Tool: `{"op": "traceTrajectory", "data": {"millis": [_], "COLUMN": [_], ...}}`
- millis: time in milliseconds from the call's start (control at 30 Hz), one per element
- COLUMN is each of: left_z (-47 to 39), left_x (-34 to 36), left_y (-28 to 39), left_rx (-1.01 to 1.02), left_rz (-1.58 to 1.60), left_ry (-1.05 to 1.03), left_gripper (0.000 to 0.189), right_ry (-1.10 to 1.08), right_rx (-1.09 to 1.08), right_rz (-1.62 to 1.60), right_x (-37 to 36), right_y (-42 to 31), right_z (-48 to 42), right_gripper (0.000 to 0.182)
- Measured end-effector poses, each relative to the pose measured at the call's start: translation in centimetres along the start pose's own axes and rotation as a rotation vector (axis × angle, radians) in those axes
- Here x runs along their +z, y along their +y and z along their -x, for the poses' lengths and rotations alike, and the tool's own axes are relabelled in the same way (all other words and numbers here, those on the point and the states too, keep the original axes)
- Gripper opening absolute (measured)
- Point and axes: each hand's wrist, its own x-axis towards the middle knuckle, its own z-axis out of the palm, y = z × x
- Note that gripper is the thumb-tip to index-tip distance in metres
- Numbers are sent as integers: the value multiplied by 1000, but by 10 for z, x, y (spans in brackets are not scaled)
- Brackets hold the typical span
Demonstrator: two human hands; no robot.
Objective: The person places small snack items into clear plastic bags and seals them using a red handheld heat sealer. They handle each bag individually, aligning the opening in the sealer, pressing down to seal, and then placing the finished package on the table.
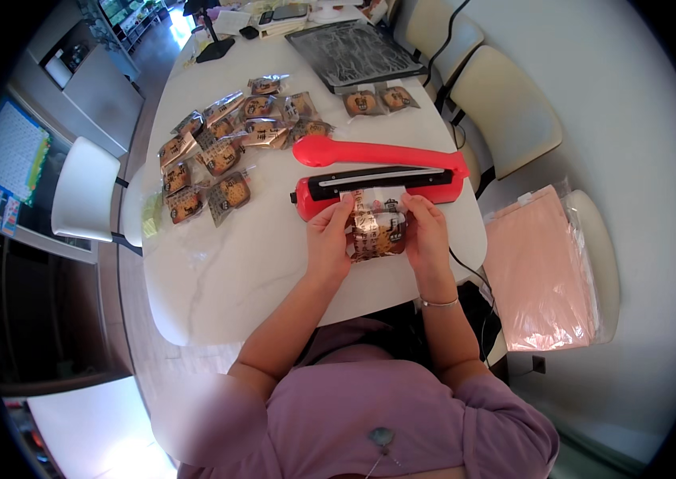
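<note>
A printed plastic pouch with a mooncake-like pastry (381, 233) is held between both hands by its sides. My left hand (331, 239) grips its left edge and my right hand (428, 230) its upper right edge. The pouch's top end lies over the near edge of a red impulse heat sealer (449, 190), whose red arm (374, 152) is raised above the black base with its pale sealing strip. Left of the sealer lie several wrapped pastries (221, 157) in a loose group. Two more pouched pastries (363, 103) lie beyond the sealer.
A dark baking tray (353, 51) lies at the table's far right, near a black stand (216, 49). A cable hangs by the table's right edge. Pink material in clear plastic (541, 275) rests on a chair at the right. A white chair (83, 191) stands at the left.
</note>
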Motion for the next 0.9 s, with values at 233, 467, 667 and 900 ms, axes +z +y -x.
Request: {"op": "traceTrajectory", "data": {"millis": [233, 467, 667, 900], "left_z": [-3, -7, -5, -8], "left_x": [8, 2, 6, 1], "left_y": [9, 2, 12, 5], "left_rx": [-39, 44, 5, -11], "left_rz": [28, -31, 30, -8], "left_ry": [-39, -51, 26, 7], "left_gripper": [22, 19, 16, 15], "right_ry": [56, 22, 5, -10], "right_rx": [79, -28, 101, 22], "right_rz": [-94, 27, 5, 58], "right_x": [-3, -2, 4, -8], "right_y": [5, 3, -4, 1], "right_z": [-14, -12, -5, -2], "right_gripper": [8, 10, 7, 6]}}
